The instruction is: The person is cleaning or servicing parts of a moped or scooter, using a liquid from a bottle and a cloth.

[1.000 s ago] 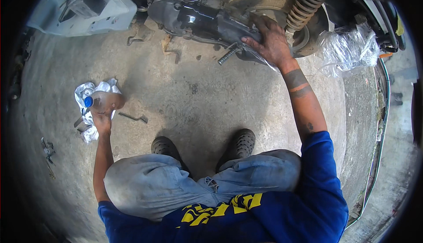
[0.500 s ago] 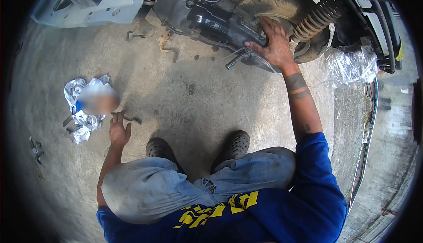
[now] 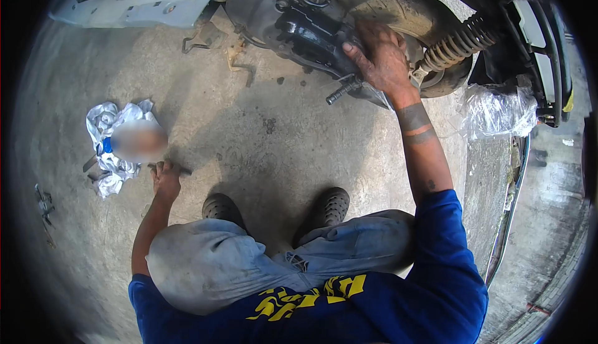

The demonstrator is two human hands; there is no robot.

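Note:
Down on the left, my left hand (image 3: pixel 167 181) has its fingers curled over a dark, slim metal bar tool (image 3: pixel 183 170) on the concrete. Beside it lies a crumpled white-and-grey rag (image 3: pixel 112 174) with a blurred patch over part of it. My right hand (image 3: pixel 387 60) rests on the rear end of a scooter's engine case (image 3: pixel 311 35), thumb spread away from the fingers. Its fingertips reach over toward the rear wheel and are partly hidden. Just below that hand, a kick-start lever (image 3: pixel 344 91) sticks out.
The rear tyre (image 3: pixel 398 10) and a rusty coil-spring shock absorber (image 3: pixel 458 43) stand right of the engine. Clear plastic wrap (image 3: pixel 500 110) hangs farther right. A rusty stand (image 3: pixel 238 60) reaches the floor under the engine. Small metal tools (image 3: pixel 45 207) lie at far left.
My left hand has moved onto the bar tool and curled its fingers over it. The view has shifted slightly; my right hand stays at the engine's rear, its thumb a little higher.

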